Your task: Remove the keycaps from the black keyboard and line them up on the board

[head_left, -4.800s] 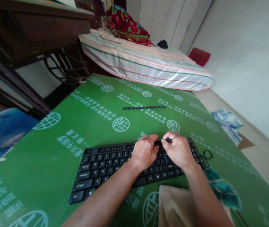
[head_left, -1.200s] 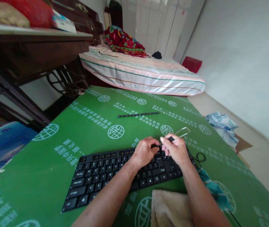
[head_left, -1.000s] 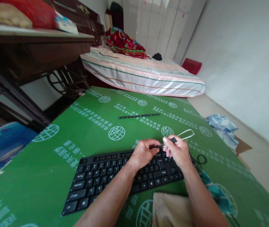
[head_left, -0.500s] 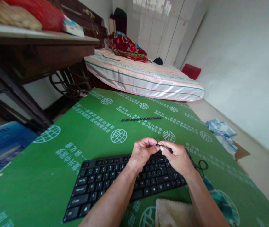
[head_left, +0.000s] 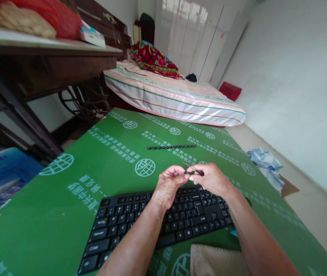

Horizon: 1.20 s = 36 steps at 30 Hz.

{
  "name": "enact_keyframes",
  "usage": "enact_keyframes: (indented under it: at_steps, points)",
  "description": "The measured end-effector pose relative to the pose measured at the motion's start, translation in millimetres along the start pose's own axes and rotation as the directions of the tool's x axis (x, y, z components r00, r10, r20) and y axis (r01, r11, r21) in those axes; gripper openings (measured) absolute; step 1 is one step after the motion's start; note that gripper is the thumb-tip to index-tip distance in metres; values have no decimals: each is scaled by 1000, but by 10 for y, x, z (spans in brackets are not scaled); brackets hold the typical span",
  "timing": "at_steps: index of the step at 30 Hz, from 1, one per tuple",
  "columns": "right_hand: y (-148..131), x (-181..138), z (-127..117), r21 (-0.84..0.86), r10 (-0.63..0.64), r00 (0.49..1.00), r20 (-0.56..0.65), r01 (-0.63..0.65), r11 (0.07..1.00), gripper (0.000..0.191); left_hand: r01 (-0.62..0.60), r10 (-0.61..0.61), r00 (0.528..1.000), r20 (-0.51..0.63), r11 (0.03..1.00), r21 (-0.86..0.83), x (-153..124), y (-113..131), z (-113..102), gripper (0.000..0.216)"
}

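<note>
Above the far edge of a black keyboard (head_left: 163,230), my two hands come close together. My left hand (head_left: 167,186) pinches a small black piece (head_left: 187,173), perhaps a keycap, between thumb and finger. In my right hand (head_left: 216,180) is a thin wire tool (head_left: 199,172) with a dark handle, its fine wires pointing up and left near the left fingertips. Beyond the hands, a row of small black pieces (head_left: 171,147), apparently keycaps, lies on the green board. My forearms cover parts of the keyboard.
The green printed board (head_left: 66,199) carries everything. A beige cloth (head_left: 212,260) lies by its near edge. Past the board stands a bed (head_left: 175,96); a sewing-machine table (head_left: 51,53) is at left, with a blue box (head_left: 8,172) below. A crumpled bag (head_left: 264,163) lies at right.
Both hands have moved slightly left and up, away from the keyboard. The right hand has turned, showing the tool's dark handle more. The row of black pieces stays in place.
</note>
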State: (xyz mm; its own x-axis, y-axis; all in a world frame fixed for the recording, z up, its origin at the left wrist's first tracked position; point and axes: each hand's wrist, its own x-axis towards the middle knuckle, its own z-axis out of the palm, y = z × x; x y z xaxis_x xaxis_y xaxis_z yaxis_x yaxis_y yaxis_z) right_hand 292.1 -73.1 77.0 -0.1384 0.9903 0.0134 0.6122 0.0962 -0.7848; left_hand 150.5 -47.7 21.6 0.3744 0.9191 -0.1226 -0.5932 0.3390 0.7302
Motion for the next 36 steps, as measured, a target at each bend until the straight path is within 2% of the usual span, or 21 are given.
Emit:
enact_keyframes:
  at_steps: [9, 14, 17, 21, 23, 26, 31, 36]
  points:
    - [-43, 154, -77, 40, 30, 994, 107, -34, 999, 11, 113, -111, 994, 25, 984, -138, 9, 19, -34, 24]
    - [-29, 227, -113, 38, 31, 980, 194, -39, 999, 8, 132, -133, 991, 6, 985, -115, -2, 39, -17, 24]
    - [120, 376, -211, 61, 38, 973, 230, -53, 997, 8, 116, -117, 993, -19, 992, -40, -14, 38, -3, 23]
    - [529, 719, -418, 18, 120, 990, 75, -122, 992, 15, 98, -93, 994, -60, 990, 98, -27, 4, 10, 17]
    - [757, 909, -516, -30, 142, 989, -52, -144, 989, 14, 101, -91, 993, -73, 984, 147, -28, -15, 15, 15]
    - [1063, 1170, -609, -64, 157, 978, -134, -167, 984, 9, 114, -99, 991, -91, 977, 179, -23, -30, 19, 13]
    - [1457, 1504, -637, -117, 185, 966, -178, -207, 971, 8, 128, -108, 989, -99, 966, 225, -31, -26, 21, 13]
    - [1650, 1704, -659, -177, 211, 964, -160, -239, 955, 9, 128, -104, 990, -100, 954, 273, -55, -20, 38, 8]
